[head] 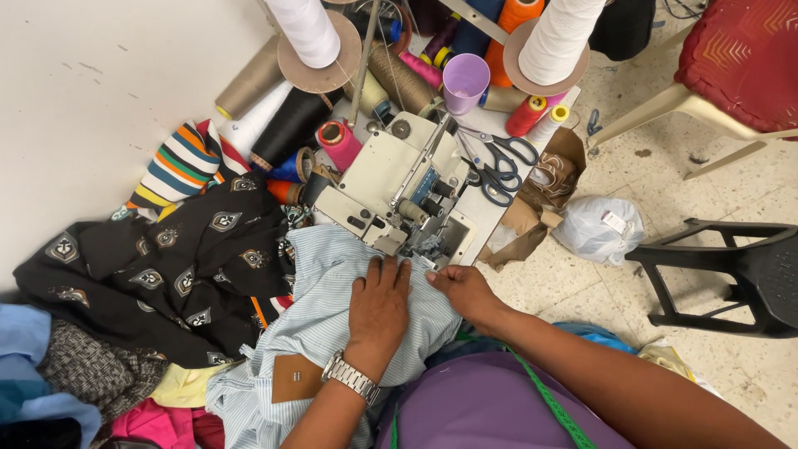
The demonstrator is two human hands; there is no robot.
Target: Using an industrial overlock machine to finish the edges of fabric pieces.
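The left hand is lying flat, fingers spread, on a pale blue striped garment that is spreading from the sewing machine down toward the person's lap, gripping nothing. The right hand is pinching the garment's edge just beside the machine's needle area, though the fingertips themselves are partly tucked under and hard to make out. The needle and presser foot are blurring into dark metal parts. A black patterned cloth is lying left of the garment, its far end running under other fabrics. Scissors are resting on the machine table, and thread cones are being cut off by the top edge.
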